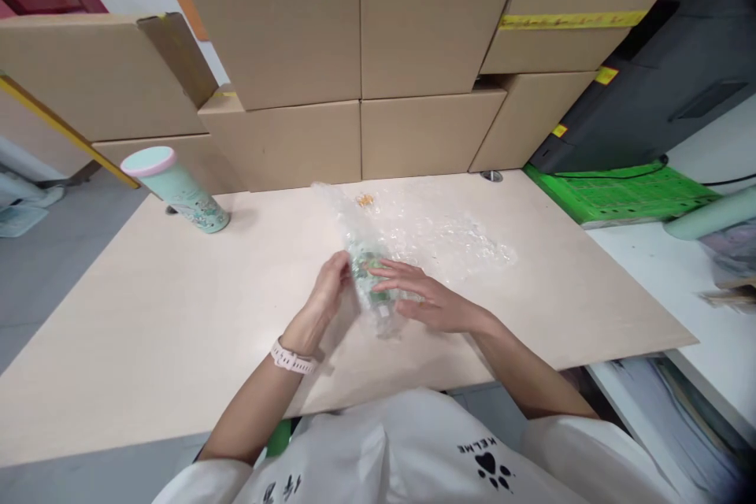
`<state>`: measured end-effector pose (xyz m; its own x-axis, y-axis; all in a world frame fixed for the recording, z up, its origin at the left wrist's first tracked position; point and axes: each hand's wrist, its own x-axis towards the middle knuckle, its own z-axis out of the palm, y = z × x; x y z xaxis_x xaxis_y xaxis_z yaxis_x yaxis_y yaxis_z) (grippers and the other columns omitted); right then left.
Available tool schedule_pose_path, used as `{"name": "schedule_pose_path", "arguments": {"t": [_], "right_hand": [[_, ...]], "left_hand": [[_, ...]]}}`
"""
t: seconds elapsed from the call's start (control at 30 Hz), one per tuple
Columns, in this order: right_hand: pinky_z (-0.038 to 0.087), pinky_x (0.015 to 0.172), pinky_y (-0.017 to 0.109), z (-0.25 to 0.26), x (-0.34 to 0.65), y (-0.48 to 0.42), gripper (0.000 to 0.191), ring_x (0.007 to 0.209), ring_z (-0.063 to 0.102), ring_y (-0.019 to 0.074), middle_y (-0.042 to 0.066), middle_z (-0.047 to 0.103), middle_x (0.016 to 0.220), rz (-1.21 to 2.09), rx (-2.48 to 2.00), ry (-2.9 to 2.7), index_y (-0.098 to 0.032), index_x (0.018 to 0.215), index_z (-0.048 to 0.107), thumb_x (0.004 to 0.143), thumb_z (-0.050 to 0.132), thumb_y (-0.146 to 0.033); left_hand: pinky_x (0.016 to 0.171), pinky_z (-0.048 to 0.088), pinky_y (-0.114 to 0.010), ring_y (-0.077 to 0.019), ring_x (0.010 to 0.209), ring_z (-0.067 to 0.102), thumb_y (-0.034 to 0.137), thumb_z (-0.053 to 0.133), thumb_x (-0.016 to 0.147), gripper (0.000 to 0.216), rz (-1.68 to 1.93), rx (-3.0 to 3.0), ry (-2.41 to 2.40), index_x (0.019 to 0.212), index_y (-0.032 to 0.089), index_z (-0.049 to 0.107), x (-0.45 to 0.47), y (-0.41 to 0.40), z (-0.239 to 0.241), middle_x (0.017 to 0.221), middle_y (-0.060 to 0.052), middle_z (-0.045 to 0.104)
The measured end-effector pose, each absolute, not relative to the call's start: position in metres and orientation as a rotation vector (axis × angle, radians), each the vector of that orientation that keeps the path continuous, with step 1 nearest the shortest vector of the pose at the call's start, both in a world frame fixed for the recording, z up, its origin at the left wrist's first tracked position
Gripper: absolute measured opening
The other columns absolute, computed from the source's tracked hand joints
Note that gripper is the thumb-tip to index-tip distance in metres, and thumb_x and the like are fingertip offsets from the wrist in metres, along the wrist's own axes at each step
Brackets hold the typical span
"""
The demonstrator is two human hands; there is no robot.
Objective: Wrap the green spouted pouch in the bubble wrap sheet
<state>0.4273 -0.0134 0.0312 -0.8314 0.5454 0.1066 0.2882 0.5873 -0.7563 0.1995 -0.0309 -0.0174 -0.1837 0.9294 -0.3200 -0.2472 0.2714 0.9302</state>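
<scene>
A small green item (371,280) lies on the table, rolled partly into a sheet of clear bubble wrap (440,240) that spreads away to the right. My left hand (324,298), with a white watch at the wrist, curls against the left side of the wrapped item. My right hand (426,299) rests flat on top of it, fingers stretched out and pointing left. What the green item is cannot be made out through the wrap.
A mint-green cylinder tin with a pink lid (176,189) stands tilted at the table's far left. Cardboard boxes (360,63) are stacked along the back edge. A green mat (620,193) and a dark machine (661,94) sit to the right.
</scene>
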Motion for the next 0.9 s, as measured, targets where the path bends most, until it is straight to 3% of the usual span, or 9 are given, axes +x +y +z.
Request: {"name": "schedule_pose_path", "arguments": {"t": [0.1, 0.17, 0.23, 0.4, 0.57, 0.63, 0.73, 0.83, 0.9], "right_hand": [[0.029, 0.12, 0.048, 0.013, 0.42, -0.012, 0.039, 0.148, 0.031, 0.0255, -0.006, 0.044, 0.155, 1.018, -0.774, -2.47, -0.038, 0.134, 0.056, 0.099, 0.044, -0.048], [0.03, 0.118, 0.053, -0.007, 0.422, -0.004, 0.042, 0.146, 0.033, 0.029, 0.0, 0.045, 0.154, 0.884, -0.939, -2.471, -0.034, 0.135, 0.056, 0.099, 0.044, -0.051], [0.037, 0.111, 0.055, -0.024, 0.427, 0.004, 0.038, 0.137, 0.044, 0.0304, 0.003, 0.053, 0.145, 0.775, -1.054, -2.487, -0.034, 0.129, 0.06, 0.099, 0.043, -0.05], [0.049, 0.09, 0.049, -0.026, 0.436, 0.001, 0.033, 0.11, 0.057, 0.0299, 0.007, 0.064, 0.122, 0.508, -1.251, -2.536, -0.033, 0.112, 0.066, 0.101, 0.036, -0.042], [0.05, 0.07, 0.043, -0.015, 0.435, -0.018, 0.037, 0.096, 0.063, 0.0313, 0.013, 0.065, 0.103, 0.369, -1.613, -2.379, -0.025, 0.093, 0.068, 0.1, 0.036, -0.043], [0.049, 0.068, 0.041, -0.016, 0.433, -0.018, 0.037, 0.088, 0.065, 0.0286, 0.011, 0.067, 0.1, 0.464, -1.645, -2.309, -0.025, 0.092, 0.068, 0.099, 0.039, -0.047], [0.048, 0.068, 0.037, -0.022, 0.429, -0.013, 0.031, 0.078, 0.067, 0.0238, 0.006, 0.07, 0.09, 0.7, -1.618, -2.21, -0.026, 0.097, 0.067, 0.095, 0.048, -0.051], [0.046, 0.069, 0.035, -0.028, 0.426, -0.007, 0.03, 0.076, 0.067, 0.0218, 0.003, 0.07, 0.081, 0.787, -1.592, -2.119, -0.025, 0.097, 0.067, 0.092, 0.054, -0.051], [0.044, 0.073, 0.035, -0.031, 0.424, -0.006, 0.03, 0.076, 0.067, 0.0205, 0.003, 0.071, 0.081, 0.762, -1.586, -2.113, -0.024, 0.095, 0.068, 0.093, 0.052, -0.05]], "left_hand": [[0.083, 0.049, -0.034, -0.0214, 0.099, 0.061, 0.037, 0.058, 0.087, 0.025, 1.434, 0.612, 1.588, 0.108, 0.023, 0.061, 0.171, -0.027, -0.013, 0.113, -0.01, 0.064], [0.088, 0.047, -0.035, -0.0217, 0.11, 0.056, 0.028, 0.059, 0.085, 0.031, 1.546, 0.677, 1.723, 0.115, 0.024, 0.058, 0.159, -0.028, -0.012, 0.125, -0.01, 0.057], [0.093, 0.044, -0.036, -0.0226, 0.115, 0.053, 0.024, 0.061, 0.081, 0.036, 1.573, 0.767, 1.788, 0.117, 0.022, 0.059, 0.159, -0.029, -0.011, 0.125, -0.01, 0.056], [0.094, 0.046, -0.038, -0.0225, 0.106, 0.058, 0.029, 0.062, 0.08, 0.038, 1.433, 0.868, 1.728, 0.117, 0.02, 0.064, 0.176, -0.033, -0.013, 0.108, -0.008, 0.062], [0.102, 0.044, -0.042, -0.026, 0.129, 0.049, 0.036, 0.058, 0.087, 0.041, 1.477, 1.218, 1.773, 0.126, 0.025, 0.058, 0.185, -0.047, 0.003, 0.139, -0.01, 0.052], [0.112, 0.037, -0.046, -0.0275, 0.139, 0.041, 0.035, 0.063, 0.084, 0.05, 1.436, 1.554, 1.648, 0.133, 0.027, 0.054, 0.197, -0.058, 0.012, 0.148, -0.01, 0.046], [0.12, 0.022, -0.057, -0.0363, 0.147, 0.03, 0.03, 0.086, 0.06, 0.086, 1.137, 1.968, 1.317, 0.138, 0.032, 0.053, 0.219, -0.073, 0.015, 0.151, -0.011, 0.044], [0.118, 0.021, -0.062, -0.0395, 0.145, 0.032, 0.018, 0.081, 0.063, 0.073, 1.051, 1.987, 1.378, 0.131, 0.032, 0.059, 0.225, -0.078, 0.004, 0.147, -0.011, 0.05], [0.113, 0.03, -0.059, -0.0395, 0.135, 0.045, 0.018, 0.074, 0.071, 0.052, 1.042, 1.849, 1.487, 0.121, 0.03, 0.065, 0.216, -0.077, -0.004, 0.136, -0.011, 0.058]]}}
